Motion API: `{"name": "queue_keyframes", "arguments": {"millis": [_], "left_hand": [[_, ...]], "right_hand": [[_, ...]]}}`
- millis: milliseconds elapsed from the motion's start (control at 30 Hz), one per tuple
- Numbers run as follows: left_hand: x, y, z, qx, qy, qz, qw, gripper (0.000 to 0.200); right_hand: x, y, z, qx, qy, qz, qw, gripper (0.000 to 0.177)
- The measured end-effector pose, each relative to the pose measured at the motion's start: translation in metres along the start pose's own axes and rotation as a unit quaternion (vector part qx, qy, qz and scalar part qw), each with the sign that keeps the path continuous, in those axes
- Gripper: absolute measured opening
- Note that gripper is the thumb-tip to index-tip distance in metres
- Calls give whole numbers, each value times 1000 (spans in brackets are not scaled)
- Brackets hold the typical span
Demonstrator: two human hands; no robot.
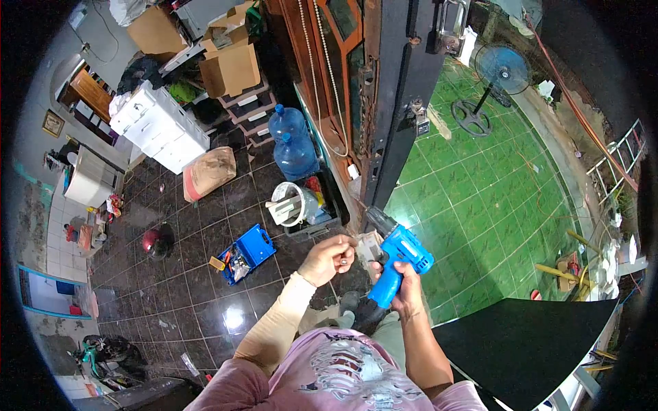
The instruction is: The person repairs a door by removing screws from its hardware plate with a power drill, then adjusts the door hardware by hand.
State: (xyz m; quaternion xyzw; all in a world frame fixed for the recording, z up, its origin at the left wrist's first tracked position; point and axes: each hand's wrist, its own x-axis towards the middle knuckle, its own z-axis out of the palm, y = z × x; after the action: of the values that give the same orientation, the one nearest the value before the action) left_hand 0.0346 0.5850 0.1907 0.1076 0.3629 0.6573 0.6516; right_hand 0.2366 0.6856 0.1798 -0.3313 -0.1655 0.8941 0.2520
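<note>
My right hand (409, 286) is wrapped round the grip of a blue cordless drill (404, 250). The drill's dark chuck points up and to the left, toward the lower end of the black door edge (395, 137), and a bright light shines beside it. Just left of the drill is my left hand (330, 260), its fingers curled together; anything held in them is too small or hidden to make out. A pale, worn block-like piece (371, 245) shows between the two hands, below the wooden door frame.
An opened blue toolbox (255, 245) lies on the dark tiles to the left. Near the frame stand a white bucket (296, 205) and blue water jugs (296, 154). A filled sack (210, 173) lies farther back. A fan (504, 72) stands on the green tiles, with a black panel (528, 346) at lower right.
</note>
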Motion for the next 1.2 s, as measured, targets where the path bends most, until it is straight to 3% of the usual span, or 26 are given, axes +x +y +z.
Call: {"name": "queue_keyframes", "arguments": {"millis": [133,200,567,1200], "left_hand": [[4,10,-16,4,28,49,998,17],[4,19,-10,7,45,77,996,16],[6,29,6,6,19,174,985,16],[-2,38,15,64,-3,186,980,20]], "right_hand": [[-15,-15,-17,-48,-53,-16,997,55],[-34,-27,0,-101,-23,-41,994,49],[-54,-35,-3,-150,-62,-72,984,50],[-63,-36,5,-185,-74,-89,976,49]]}}
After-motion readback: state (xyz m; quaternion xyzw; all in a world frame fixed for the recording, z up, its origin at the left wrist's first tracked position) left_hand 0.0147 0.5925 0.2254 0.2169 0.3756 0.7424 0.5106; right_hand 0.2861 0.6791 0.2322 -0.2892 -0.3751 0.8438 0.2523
